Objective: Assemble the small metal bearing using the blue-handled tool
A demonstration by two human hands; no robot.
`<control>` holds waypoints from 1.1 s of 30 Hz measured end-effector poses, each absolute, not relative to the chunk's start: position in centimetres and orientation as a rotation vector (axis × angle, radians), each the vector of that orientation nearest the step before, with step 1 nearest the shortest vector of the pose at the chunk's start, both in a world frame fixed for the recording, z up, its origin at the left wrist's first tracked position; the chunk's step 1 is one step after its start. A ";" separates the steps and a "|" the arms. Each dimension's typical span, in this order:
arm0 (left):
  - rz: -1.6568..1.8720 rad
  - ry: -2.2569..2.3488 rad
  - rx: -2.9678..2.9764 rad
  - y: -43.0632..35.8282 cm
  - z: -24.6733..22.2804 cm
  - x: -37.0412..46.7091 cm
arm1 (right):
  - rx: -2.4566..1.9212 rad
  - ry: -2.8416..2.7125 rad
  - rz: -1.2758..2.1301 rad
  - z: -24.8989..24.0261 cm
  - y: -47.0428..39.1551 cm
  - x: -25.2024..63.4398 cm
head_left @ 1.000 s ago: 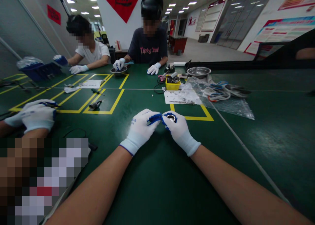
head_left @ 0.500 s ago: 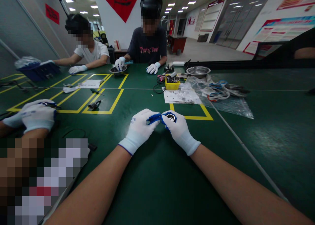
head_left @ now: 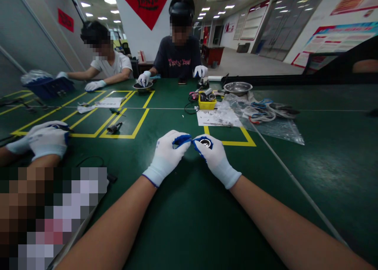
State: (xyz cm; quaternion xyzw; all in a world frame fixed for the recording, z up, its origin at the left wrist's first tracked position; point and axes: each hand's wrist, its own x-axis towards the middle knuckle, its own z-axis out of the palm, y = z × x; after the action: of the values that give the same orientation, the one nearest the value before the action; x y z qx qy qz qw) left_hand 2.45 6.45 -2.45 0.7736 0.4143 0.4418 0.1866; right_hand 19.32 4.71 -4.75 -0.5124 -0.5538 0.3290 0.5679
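Both my hands wear white gloves with blue-coated fingers and hover above the green table. In my right hand point(head_left: 217, 154) is a small round dark part with a bright ring-shaped rim point(head_left: 206, 143); the fingers wrap round its side. My left hand point(head_left: 167, 154) is just to the left, its thumb and forefinger pinched together and bowed into a loop. Its fingertips meet or nearly meet those of my right hand. Whatever may lie between the left fingertips is too small to make out.
Ahead stand a yellow bin of parts point(head_left: 207, 103) and a metal bowl point(head_left: 238, 87). Clear plastic bags point(head_left: 277, 128) with cords lie to the right. A dark cylindrical part point(head_left: 113, 128) rests front left. A co-worker's gloved hands point(head_left: 49, 140) are at far left; two people sit opposite.
My left thumb and forefinger bow wider apart behind their tips. Across the table, a co-worker's hand has risen and moved right, and a dark flat object shows where it lay.
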 end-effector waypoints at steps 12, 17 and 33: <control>0.840 1.030 2.665 5.2 0.5 2.5 | -1.262 -1.582 0.721 -4.2 3.8 18.6; 0.759 1.005 2.679 5.6 0.3 2.2 | -1.247 -1.641 0.769 -4.0 3.5 18.6; 0.501 0.940 2.923 5.0 1.4 2.7 | -1.201 -1.756 0.816 -3.9 3.1 18.8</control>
State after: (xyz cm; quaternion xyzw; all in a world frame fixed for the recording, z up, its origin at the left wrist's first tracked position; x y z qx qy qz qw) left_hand 2.72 5.02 1.36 0.9394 0.3023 0.1609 0.0154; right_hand 18.83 3.10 -3.87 -0.4789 -0.6999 0.3252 0.4183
